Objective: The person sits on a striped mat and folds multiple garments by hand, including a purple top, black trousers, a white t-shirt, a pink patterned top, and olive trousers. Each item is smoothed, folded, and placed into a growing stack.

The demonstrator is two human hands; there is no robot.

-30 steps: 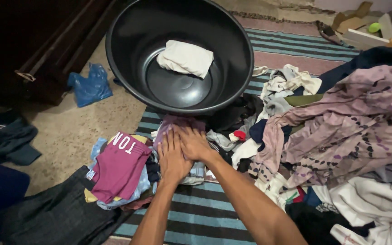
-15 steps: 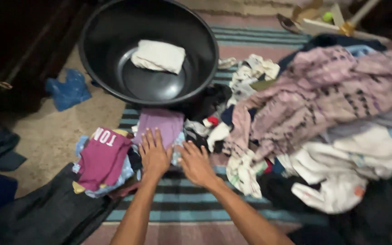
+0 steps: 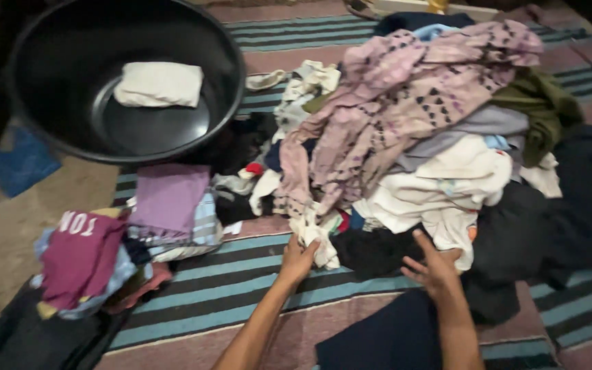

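Observation:
My left hand grips a white patterned cloth at the near edge of a big heap of mixed clothes. My right hand rests with fingers spread on dark and white garments at the front of the same heap. To the left lies a folded purple garment on a small stack, and beside it a folded magenta shirt on another stack.
A large black plastic basin at the upper left holds a folded white cloth. A striped rug covers the floor. A blue plastic bag lies on bare floor at the left. Dark fabric lies near my right arm.
Both hands left the folded purple garment and moved right to the clothes heap. The left hand took hold of a white cloth. The view swung right.

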